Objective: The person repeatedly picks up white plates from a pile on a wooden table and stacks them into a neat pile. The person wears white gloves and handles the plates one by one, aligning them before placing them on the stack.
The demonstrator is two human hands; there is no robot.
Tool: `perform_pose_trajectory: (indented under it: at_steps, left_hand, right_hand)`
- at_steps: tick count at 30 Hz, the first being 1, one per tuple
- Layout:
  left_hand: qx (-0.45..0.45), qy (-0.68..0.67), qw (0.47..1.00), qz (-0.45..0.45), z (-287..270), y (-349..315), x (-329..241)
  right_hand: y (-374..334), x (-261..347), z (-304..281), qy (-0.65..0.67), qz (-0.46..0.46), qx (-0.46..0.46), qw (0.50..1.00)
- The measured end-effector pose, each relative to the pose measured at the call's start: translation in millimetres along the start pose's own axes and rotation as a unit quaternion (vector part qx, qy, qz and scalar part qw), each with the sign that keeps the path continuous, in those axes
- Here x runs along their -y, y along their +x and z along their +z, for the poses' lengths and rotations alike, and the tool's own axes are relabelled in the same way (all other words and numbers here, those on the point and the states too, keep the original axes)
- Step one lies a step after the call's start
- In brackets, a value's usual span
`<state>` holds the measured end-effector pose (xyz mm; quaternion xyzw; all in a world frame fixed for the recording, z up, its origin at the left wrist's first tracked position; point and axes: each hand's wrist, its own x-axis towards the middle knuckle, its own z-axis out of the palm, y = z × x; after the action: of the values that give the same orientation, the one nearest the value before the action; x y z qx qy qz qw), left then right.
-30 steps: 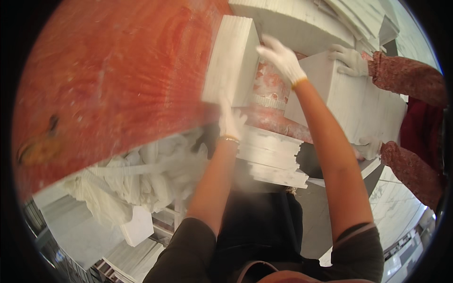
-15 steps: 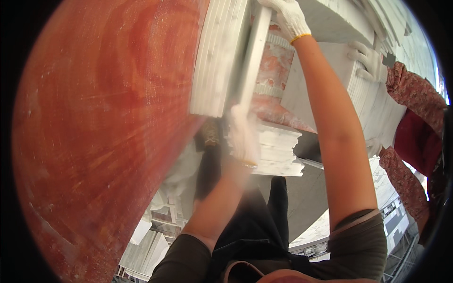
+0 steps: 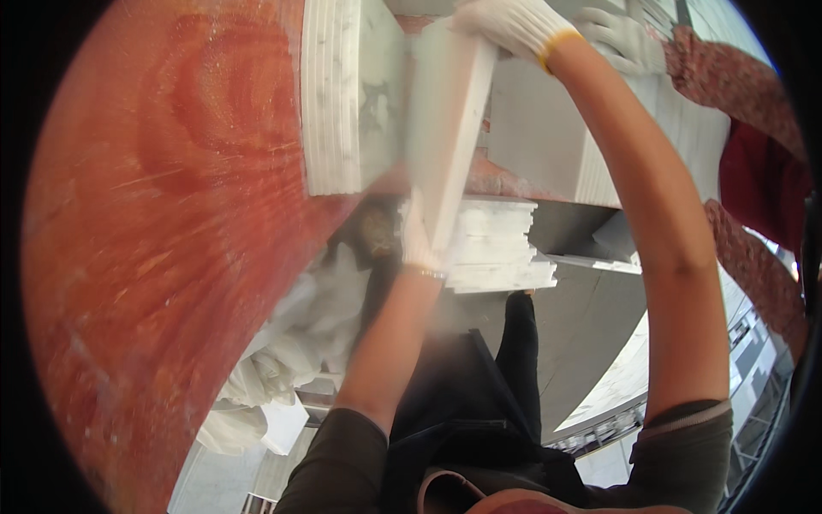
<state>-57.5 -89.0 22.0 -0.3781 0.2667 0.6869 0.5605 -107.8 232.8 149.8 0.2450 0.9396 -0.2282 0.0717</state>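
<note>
A white marble-look tile (image 3: 458, 128) stands on edge, tilted and slightly blurred, between my two gloved hands. My left hand (image 3: 419, 236) grips its near end, with the fingers partly hidden behind it. At the far end, my right hand (image 3: 514, 26) is closed over the top corner in a white knit glove with a yellow cuff. Left of this tile, an upright stack of similar tiles (image 3: 332, 98) rests on a red-brown surface (image 3: 188, 240). Just right of my left hand lies a pile of white stone strips (image 3: 497, 244) with uneven ends.
At the right, a co-worker's gloved hand (image 3: 616, 41) with a patterned sleeve (image 3: 728, 81) is beside another stack of tiles (image 3: 539, 128). Crumpled white material (image 3: 282, 364) lies below the red surface's edge. My legs (image 3: 518, 343) are beneath the pile of strips.
The tile has turned, so more of its broad face shows. My left hand, earlier a blur beside its near end, now grips that end. The whole view has shifted somewhat.
</note>
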Motion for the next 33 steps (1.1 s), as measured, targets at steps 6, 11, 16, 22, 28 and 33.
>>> perform_pose_trajectory:
  at_steps: [6, 11, 16, 22, 28, 33]
  left_hand:
    - [0.023, 0.062, 0.998, -0.006, 12.8, -192.9, 33.2]
    - [-0.107, 0.395, 0.912, 0.002, 12.3, -346.3, 33.9]
    - [-0.233, 0.414, 0.863, -0.171, -15.3, -402.2, 47.3]
    - [-0.234, 0.441, 0.814, -0.298, -75.6, -310.3, 83.8]
    - [-0.232, 0.539, 0.749, -0.306, -206.5, -150.2, 114.2]
    - [-0.206, 0.617, 0.726, -0.222, -323.8, -41.0, 122.5]
  right_hand:
    - [-232.0, 61.3, -96.1, 0.314, 0.213, -0.102, 0.92]
    - [-411.4, 132.8, -130.4, 0.402, 0.428, -0.105, 0.802]
    - [-533.6, 162.5, -105.0, 0.55, 0.592, -0.11, 0.579]
    - [-607.1, 131.7, 15.3, 0.566, 0.685, -0.103, 0.447]
    - [-616.3, 54.8, 212.6, 0.565, 0.672, -0.12, 0.463]
    - [-600.3, 1.0, 315.4, 0.562, 0.673, -0.1, 0.471]
